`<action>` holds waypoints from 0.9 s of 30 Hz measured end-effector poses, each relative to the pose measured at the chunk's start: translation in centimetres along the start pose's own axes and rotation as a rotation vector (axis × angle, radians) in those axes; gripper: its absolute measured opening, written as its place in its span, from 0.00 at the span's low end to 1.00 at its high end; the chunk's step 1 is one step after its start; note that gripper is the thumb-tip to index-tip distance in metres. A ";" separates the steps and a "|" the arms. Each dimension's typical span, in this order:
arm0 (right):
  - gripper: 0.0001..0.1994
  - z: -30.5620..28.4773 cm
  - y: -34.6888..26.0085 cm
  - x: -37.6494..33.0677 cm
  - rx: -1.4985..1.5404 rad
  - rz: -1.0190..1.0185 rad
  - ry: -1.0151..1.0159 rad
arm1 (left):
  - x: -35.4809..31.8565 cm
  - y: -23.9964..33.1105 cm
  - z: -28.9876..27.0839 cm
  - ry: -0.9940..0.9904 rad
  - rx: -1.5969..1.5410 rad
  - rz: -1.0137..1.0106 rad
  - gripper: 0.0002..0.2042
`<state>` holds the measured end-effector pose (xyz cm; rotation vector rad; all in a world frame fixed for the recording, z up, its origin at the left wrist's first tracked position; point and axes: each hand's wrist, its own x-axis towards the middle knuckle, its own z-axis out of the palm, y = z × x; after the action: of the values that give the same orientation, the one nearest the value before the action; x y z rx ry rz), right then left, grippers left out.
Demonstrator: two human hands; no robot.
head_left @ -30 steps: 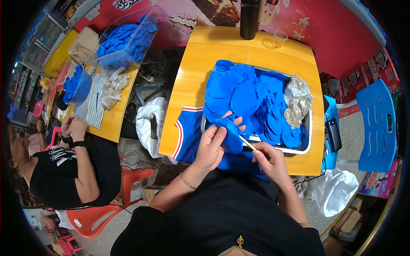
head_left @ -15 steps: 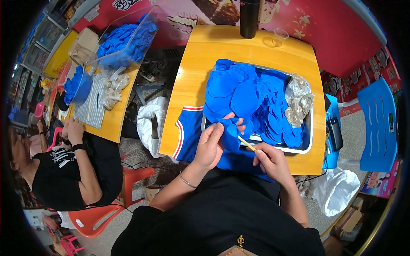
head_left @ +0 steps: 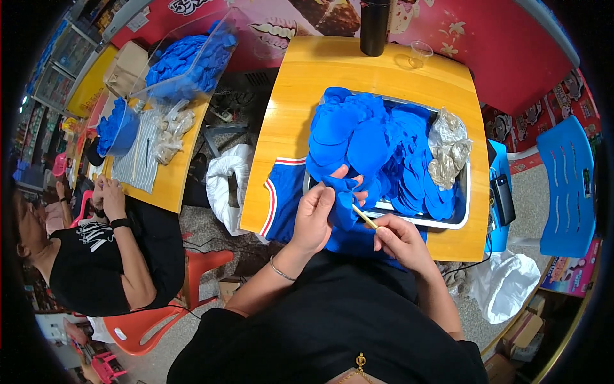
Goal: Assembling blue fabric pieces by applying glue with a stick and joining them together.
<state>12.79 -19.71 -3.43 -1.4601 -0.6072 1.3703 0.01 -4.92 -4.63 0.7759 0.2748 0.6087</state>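
Note:
My left hand [head_left: 313, 221] is closed on a small piece of blue cloth [head_left: 343, 208], pinched between thumb and fingers. My right hand [head_left: 404, 243] grips a thin pale stick [head_left: 365, 217], whose far tip meets the cloth; whether the tip is inside a fold is hard to see. Just beyond both hands, a metal tray [head_left: 465, 203] is heaped with flat, rounded blue cloth pieces [head_left: 369, 147]. Crumpled clear plastic bags [head_left: 448, 153] lie on its right side. A blue garment with red and white trim [head_left: 281, 192] is spread beside the tray, under my left forearm's side.
On the yellow table [head_left: 297, 83] stand a black tumbler [head_left: 373, 29] and a clear cup [head_left: 419, 54]. To the left, another person [head_left: 96, 262] sits at a second table [head_left: 169, 192] with a bin of blue pieces [head_left: 192, 64]. A blue chair [head_left: 566, 185] is at right.
My right hand and the stick have shifted slightly, and the blue cloth in my left hand has turned a little at the stick's tip. The grips stay the same.

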 end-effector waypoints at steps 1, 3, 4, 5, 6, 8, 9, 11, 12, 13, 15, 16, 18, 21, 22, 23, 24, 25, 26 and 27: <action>0.06 0.2 0.8 0.3 -0.015 -0.121 0.095 | 0.0 -0.2 0.1 -0.011 0.071 0.022 0.21; 0.06 0.6 1.1 0.5 -0.030 -0.242 0.190 | 0.0 -0.3 0.1 -0.021 0.143 0.045 0.21; 0.06 0.8 0.9 0.7 -0.374 -0.467 0.371 | 0.0 -0.3 0.1 -0.009 0.093 0.018 0.22; 0.06 0.9 0.7 0.8 -0.723 -0.688 0.550 | 0.0 -0.3 0.1 0.002 0.041 -0.009 0.22; 0.06 0.9 0.5 0.7 -0.723 -0.689 0.548 | -0.1 -0.1 0.0 0.003 0.042 -0.007 0.22; 0.06 0.8 -0.1 0.3 -1.018 -0.763 0.617 | -0.2 0.4 -0.1 0.027 -0.042 -0.068 0.22; 0.06 0.6 -0.3 0.2 -1.020 -0.764 0.617 | -0.2 0.6 -0.2 0.026 -0.043 -0.067 0.22; 0.07 0.4 -0.5 0.1 -1.046 -0.835 0.576 | -0.1 0.9 -0.6 0.009 0.090 -0.095 0.23; 0.07 0.4 -0.4 0.0 -1.050 -0.835 0.576 | -0.1 0.7 -0.7 0.008 0.087 -0.094 0.23; 0.06 0.4 -0.2 -0.1 -0.857 -0.687 0.426 | 0.0 0.6 -0.8 -0.008 0.128 -0.073 0.23; 0.05 0.8 -0.1 -0.3 -0.491 -0.432 0.181 | -0.1 0.5 -0.9 -0.022 0.168 -0.049 0.23; 0.05 1.1 -0.3 -0.4 -0.493 -0.433 0.178 | -0.2 0.5 -0.9 -0.034 0.167 -0.029 0.23; 0.07 1.5 -0.5 -0.6 -0.123 -0.055 0.049 | -0.4 0.6 -0.6 -0.045 0.165 -0.007 0.23; 0.07 2.6 0.0 -0.3 -0.246 -0.235 0.141 | -0.7 0.5 0.0 -0.013 0.161 0.030 0.22; 0.07 3.0 0.1 -0.3 -0.391 -0.392 0.232 | -0.8 0.5 0.1 0.021 0.172 0.044 0.22; 0.07 3.3 -0.2 -0.4 -0.514 -0.439 0.301 | -0.9 0.5 0.1 0.055 0.182 0.059 0.22; 0.07 3.4 -0.1 -0.4 -0.517 -0.439 0.301 | -1.0 0.4 0.0 0.056 0.179 0.061 0.22; 0.07 3.5 0.0 -0.4 -0.544 -0.480 0.321 | -1.1 0.3 -0.1 0.050 0.037 0.055 0.21; 0.07 3.6 0.0 -0.4 -0.570 -0.521 0.340 | -1.2 0.2 -0.2 0.044 -0.105 0.050 0.20; 0.07 3.6 0.1 -0.5 -0.574 -0.521 0.335 | -1.3 0.1 -0.2 0.048 -0.107 0.054 0.20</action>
<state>9.28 -19.00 -2.78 -1.7601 -1.1213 0.5444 -1.15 -5.49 -4.66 0.6678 0.2640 0.6879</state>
